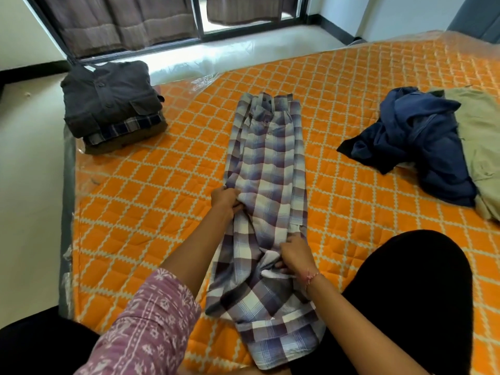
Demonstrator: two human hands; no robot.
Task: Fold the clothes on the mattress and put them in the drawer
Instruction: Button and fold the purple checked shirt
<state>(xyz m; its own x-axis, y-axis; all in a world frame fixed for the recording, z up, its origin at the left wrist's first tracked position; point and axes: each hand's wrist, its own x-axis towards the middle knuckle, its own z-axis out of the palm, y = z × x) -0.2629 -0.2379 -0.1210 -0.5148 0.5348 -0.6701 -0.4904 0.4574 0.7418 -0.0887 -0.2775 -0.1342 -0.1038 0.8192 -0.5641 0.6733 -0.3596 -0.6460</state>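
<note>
Nearest the camera, 2 forearms reach forward over the person's black-clad knees; the left arm wears 1 pink patterned sleeve [146,320], the right wrist 1 thin red thread band [309,278]. Both hands work 1 plaid shirt [266,169], a soft checked weave in purple, white and blue, folded lengthwise into a long narrow strip that runs away from the person down the middle of the mattress [151,196]. The right hand [295,257] sits nearer, knuckles up, its fingers curled and pinching bunched fabric at the strip's right edge. The left hand [224,200] is farther along the left edge, fingers curled around a gathered fold. The mattress is orange, quilted in a cream diamond lattice, under clear plastic wrap. Farther right lie 2 unfolded garments, touching: 1 crumpled navy garment [422,142] and 1 flat khaki garment [479,136]. At the far-left corner stands 1 folded stack [113,106], a dark grey buttoned shirt uppermost.
</note>
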